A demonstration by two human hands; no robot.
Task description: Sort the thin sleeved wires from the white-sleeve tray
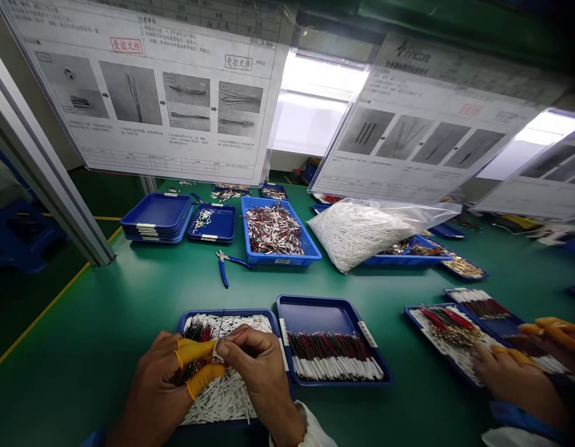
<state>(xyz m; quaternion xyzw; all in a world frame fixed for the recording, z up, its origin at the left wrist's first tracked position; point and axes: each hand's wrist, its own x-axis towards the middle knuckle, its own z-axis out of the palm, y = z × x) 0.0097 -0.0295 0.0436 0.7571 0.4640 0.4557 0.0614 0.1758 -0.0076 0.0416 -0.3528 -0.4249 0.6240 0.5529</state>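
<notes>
My left hand (169, 379), with yellow finger cots on thumb and forefinger, grips a bunch of red and dark wires (194, 332) over a blue tray (185, 320) filled with white sleeves (226, 394). My right hand (257, 366) pinches a thin wire with a white sleeve (221, 346) between thumb and forefinger, right against the left fingertips. Both hands are closed above the tray.
A second blue tray (315, 310) to the right holds a row of sleeved wires. Blue pliers (225, 264), a bin of wires (274, 230), stacked trays (156, 214) and a bag of white sleeves (362, 233) lie farther back. Another person's hands (525, 372) work at right.
</notes>
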